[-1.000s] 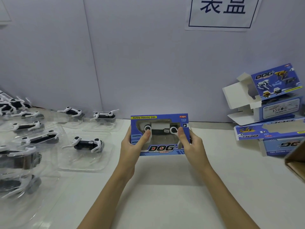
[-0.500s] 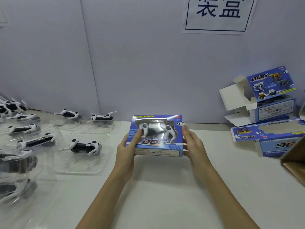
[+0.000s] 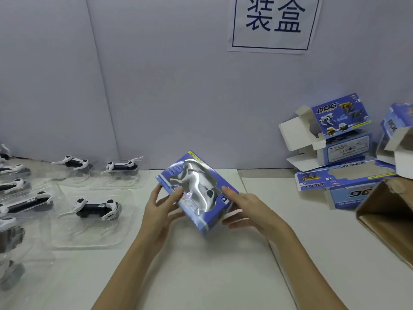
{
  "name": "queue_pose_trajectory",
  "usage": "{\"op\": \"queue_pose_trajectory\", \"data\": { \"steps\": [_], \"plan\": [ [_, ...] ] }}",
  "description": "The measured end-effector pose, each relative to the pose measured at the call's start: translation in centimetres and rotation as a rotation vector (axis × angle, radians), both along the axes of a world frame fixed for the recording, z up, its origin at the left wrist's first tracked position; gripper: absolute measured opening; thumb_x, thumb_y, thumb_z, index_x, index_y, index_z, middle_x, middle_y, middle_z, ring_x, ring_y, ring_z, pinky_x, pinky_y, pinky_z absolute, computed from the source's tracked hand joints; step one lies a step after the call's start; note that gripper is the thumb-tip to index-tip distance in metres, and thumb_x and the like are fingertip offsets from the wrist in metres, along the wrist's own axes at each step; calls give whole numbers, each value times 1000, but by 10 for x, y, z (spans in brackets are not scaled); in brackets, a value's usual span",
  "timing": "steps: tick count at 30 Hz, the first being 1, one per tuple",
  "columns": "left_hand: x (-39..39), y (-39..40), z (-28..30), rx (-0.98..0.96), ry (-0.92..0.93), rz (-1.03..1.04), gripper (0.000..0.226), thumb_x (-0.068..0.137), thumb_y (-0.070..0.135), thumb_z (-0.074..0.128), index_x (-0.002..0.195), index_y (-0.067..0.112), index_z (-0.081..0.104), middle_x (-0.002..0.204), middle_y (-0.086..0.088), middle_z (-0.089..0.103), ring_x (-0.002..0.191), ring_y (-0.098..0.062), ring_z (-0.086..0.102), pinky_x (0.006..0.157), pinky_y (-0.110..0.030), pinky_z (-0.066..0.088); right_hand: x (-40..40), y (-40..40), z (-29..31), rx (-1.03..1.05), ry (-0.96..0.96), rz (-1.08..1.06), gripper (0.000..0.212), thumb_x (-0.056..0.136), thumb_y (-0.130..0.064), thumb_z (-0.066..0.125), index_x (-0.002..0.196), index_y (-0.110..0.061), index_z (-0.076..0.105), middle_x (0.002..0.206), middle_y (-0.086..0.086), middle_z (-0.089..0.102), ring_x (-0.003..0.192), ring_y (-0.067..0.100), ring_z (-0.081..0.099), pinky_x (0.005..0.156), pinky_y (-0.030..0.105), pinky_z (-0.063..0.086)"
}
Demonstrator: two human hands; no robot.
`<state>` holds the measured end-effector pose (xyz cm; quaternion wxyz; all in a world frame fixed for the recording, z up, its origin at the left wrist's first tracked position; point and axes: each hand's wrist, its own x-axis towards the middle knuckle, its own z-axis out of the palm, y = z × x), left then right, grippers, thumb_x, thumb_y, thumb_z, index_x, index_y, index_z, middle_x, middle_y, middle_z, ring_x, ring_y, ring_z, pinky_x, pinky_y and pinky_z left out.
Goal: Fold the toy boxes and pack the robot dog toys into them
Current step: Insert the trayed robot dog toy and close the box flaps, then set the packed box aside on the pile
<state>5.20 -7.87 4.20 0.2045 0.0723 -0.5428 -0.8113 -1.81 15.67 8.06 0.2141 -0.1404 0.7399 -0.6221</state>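
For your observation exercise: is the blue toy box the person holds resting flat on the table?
No: the blue toy box is tilted above the table, held between the left hand and right hand.

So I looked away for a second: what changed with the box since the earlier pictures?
The box was level, window facing the camera; it has been turned askew in the air, one corner toward the person. The left hand and right hand still hold it at its sides. The toys in trays and the open boxes stayed put.

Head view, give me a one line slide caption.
Both hands, left hand and right hand, hold a tilted packed toy box.
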Motion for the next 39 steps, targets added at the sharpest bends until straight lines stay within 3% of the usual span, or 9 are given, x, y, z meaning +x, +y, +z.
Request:
{"op": "queue_pose_trajectory", "data": {
  "steps": [5, 10, 16, 20, 23, 26, 29, 33, 39],
  "plan": [
    [-7, 5, -5, 4, -38, -7, 89, 73, 57, 88, 147, 25, 50, 125, -7, 73, 107, -27, 75, 82, -43, 60, -1, 21, 16, -233, -31, -148, 65, 79, -56, 81, 99, 6, 78, 85, 16, 76, 75, 25, 76, 73, 30, 63],
    [-6, 1, -8, -120, -106, 28, 59, 83, 69, 66, 122, 25, 73, 119, -4, 75, 102, -25, 75, 82, -43, 59, -16, 53, 31, -849, 60, -571, 29, 92, -34, 77, 88, -5, 79, 82, 7, 76, 79, 18, 76, 83, 39, 65],
    [-8, 0, -10, -165, -153, 10, 54, 90, 65, 58, 109, 19, 80, 110, -5, 78, 93, -29, 75, 80, -43, 57, -41, 107, 30, -1274, 240, -1124, 67, 89, -25, 83, 143, -8, 49, 129, 6, 70, 106, 20, 75, 88, 28, 61],
    [-9, 1, -12, -192, -167, -17, 51, 95, 62, 56, 104, 20, 82, 108, -5, 78, 89, -27, 75, 80, -44, 57, -54, 115, 6, -577, 133, -1167, 50, 95, -18, 76, 141, -10, 58, 133, 4, 64, 115, 19, 65, 91, 29, 55],
    [-9, 1, -12, -200, -170, -16, 50, 96, 61, 55, 102, 19, 83, 107, -6, 78, 87, -26, 75, 80, -44, 57, -69, 97, -11, 104, 343, -1074, 30, 100, -12, 61, 128, -8, 70, 151, 17, 51, 133, 34, 52, 105, 47, 50],
    [-8, 2, -11, -198, -172, -19, 51, 98, 58, 53, 102, 16, 82, 105, -6, 78, 84, -25, 75, 78, -42, 57, -81, 78, -13, 895, 448, -824, 28, 99, -21, 58, 122, -12, 72, 172, 18, 9, 158, 38, 10, 125, 54, 22],
    [-8, 4, -10, -196, -167, -35, 52, 100, 57, 52, 102, 16, 82, 104, -8, 78, 83, -25, 74, 77, -42, 56, -94, 76, -20, 1457, 425, -563, 37, 99, -29, 54, 133, -21, 64, 171, 26, -2, 158, 43, -7, 125, 61, 0],
    [-6, 6, -6, -191, -162, -54, 53, 102, 55, 50, 103, 12, 81, 101, -11, 77, 81, -26, 72, 78, -43, 57, -106, 89, -31, 1676, 412, -543, 50, 106, -28, 40, 154, -15, 47, 171, 25, 7, 158, 43, 2, 126, 64, 0],
    [-3, 9, -1, -215, -165, -52, 50, 105, 50, 50, 105, 9, 79, 97, -9, 76, 78, -24, 70, 75, -40, 55, -90, 49, -33, 1482, 844, -674, 52, 98, -18, 49, 149, -10, 46, 159, 12, 36, 148, 29, 31, 126, 60, 10]
  ]
}}
